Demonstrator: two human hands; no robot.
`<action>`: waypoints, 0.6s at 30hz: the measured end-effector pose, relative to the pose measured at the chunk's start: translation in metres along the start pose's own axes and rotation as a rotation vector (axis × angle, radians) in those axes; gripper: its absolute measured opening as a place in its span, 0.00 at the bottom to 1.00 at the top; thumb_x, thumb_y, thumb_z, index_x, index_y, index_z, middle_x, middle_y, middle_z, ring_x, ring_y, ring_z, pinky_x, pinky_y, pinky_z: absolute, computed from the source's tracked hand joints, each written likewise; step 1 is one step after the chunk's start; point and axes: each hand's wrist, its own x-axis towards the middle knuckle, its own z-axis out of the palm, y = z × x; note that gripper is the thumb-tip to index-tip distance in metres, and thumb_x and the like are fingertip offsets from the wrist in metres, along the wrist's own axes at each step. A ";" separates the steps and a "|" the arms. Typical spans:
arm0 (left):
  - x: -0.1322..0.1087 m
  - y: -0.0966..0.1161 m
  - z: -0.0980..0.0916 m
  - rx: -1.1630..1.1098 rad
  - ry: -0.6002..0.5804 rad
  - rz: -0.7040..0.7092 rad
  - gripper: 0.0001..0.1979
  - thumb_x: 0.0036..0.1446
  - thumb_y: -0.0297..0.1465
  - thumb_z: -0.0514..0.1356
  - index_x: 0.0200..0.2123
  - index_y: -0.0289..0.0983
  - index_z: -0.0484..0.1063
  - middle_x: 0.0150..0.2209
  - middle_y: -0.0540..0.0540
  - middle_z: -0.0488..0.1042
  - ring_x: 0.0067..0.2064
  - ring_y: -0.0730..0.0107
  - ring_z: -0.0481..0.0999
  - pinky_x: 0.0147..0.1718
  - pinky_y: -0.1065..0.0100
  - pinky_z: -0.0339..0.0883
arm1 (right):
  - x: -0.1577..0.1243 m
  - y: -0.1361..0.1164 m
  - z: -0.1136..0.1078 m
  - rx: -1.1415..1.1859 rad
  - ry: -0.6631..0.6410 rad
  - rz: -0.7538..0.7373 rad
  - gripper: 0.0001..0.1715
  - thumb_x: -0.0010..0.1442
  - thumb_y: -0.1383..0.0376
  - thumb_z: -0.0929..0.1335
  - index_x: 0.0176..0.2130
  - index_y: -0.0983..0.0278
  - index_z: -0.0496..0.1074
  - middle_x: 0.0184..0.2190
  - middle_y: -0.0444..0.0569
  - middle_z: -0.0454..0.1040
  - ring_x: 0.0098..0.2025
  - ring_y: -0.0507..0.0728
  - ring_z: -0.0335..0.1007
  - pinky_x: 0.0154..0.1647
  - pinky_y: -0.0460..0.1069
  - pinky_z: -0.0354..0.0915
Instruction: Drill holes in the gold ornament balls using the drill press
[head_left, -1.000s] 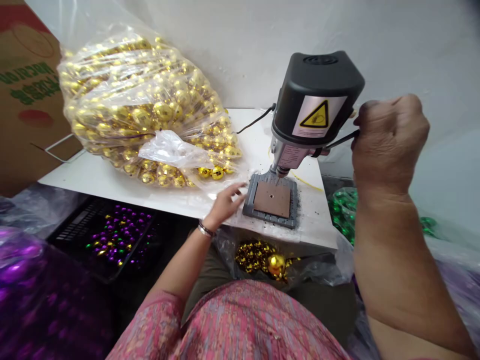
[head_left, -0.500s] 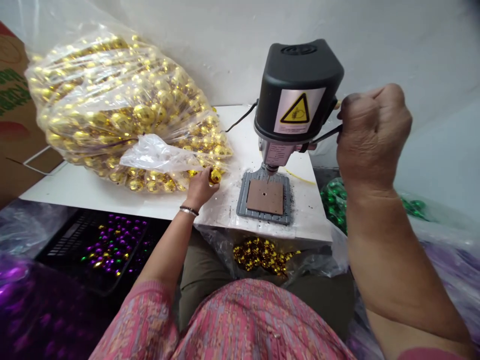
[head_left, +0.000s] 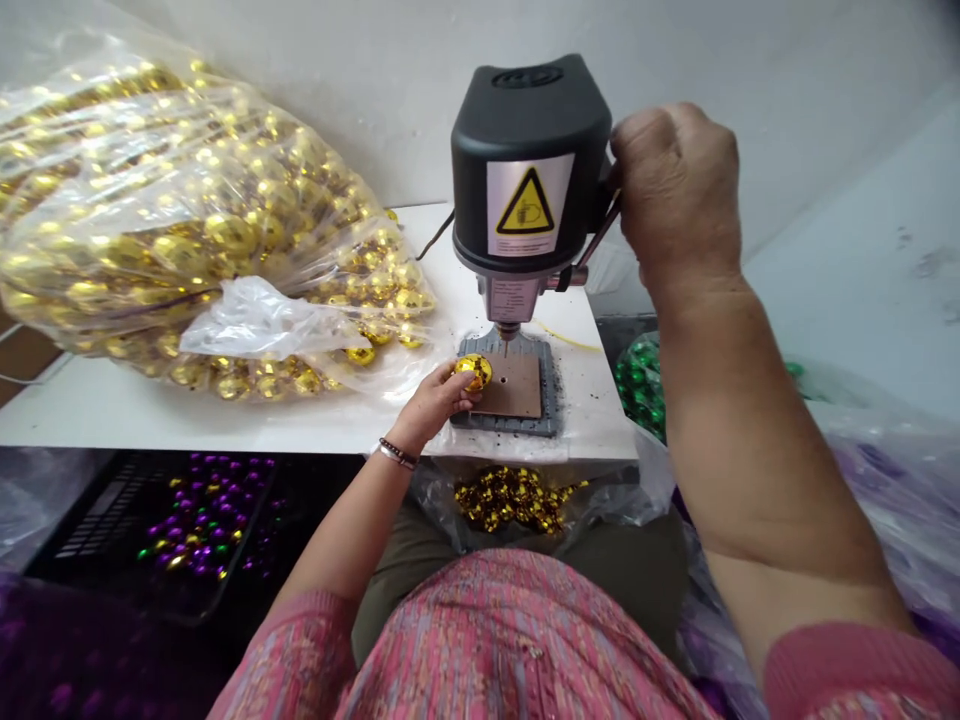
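Observation:
My left hand (head_left: 437, 402) pinches a shiny gold ball (head_left: 474, 372) at the left edge of a brown board (head_left: 521, 398). The board has a small hole and lies on the grey base (head_left: 553, 365) of a small drill press (head_left: 525, 190). Above the hole points the thin drill bit (head_left: 506, 347), apart from the ball. My right hand (head_left: 679, 195) is closed around the press's feed lever (head_left: 602, 232) at the right side of the black motor housing; its grip end is hidden by the fingers.
A large clear bag of gold balls (head_left: 225, 235) fills the left of the white table (head_left: 390, 428). Below are a black crate (head_left: 112, 535) of purple, green and gold balls and an open plastic bag of gold balls (head_left: 517, 500). Green balls (head_left: 641, 385) lie bagged at right.
My left hand has carried the gold ball from beside the big bag rightward to the board. My right hand stays on the lever. The view has shifted right.

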 end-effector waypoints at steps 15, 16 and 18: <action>-0.041 -0.017 -0.010 -0.118 -0.119 0.015 0.38 0.52 0.55 0.55 0.63 0.44 0.66 0.55 0.36 0.76 0.42 0.58 0.79 0.37 0.57 0.71 | -0.006 -0.016 0.001 0.072 0.016 0.152 0.18 0.68 0.66 0.61 0.26 0.62 0.60 0.26 0.40 0.59 0.33 0.49 0.53 0.40 0.49 0.53; -0.046 -0.022 -0.014 -0.109 -0.107 0.054 0.39 0.51 0.53 0.58 0.65 0.46 0.64 0.58 0.37 0.74 0.45 0.57 0.79 0.40 0.55 0.73 | -0.006 -0.015 0.001 0.066 0.021 0.144 0.17 0.68 0.65 0.61 0.26 0.62 0.60 0.26 0.40 0.58 0.33 0.49 0.53 0.41 0.50 0.53; -0.056 -0.032 -0.024 -0.075 -0.082 0.132 0.42 0.47 0.48 0.66 0.66 0.48 0.63 0.63 0.38 0.71 0.51 0.54 0.79 0.47 0.53 0.73 | -0.005 -0.009 0.003 0.053 0.033 0.122 0.17 0.67 0.65 0.61 0.25 0.62 0.61 0.25 0.40 0.57 0.33 0.49 0.54 0.41 0.50 0.54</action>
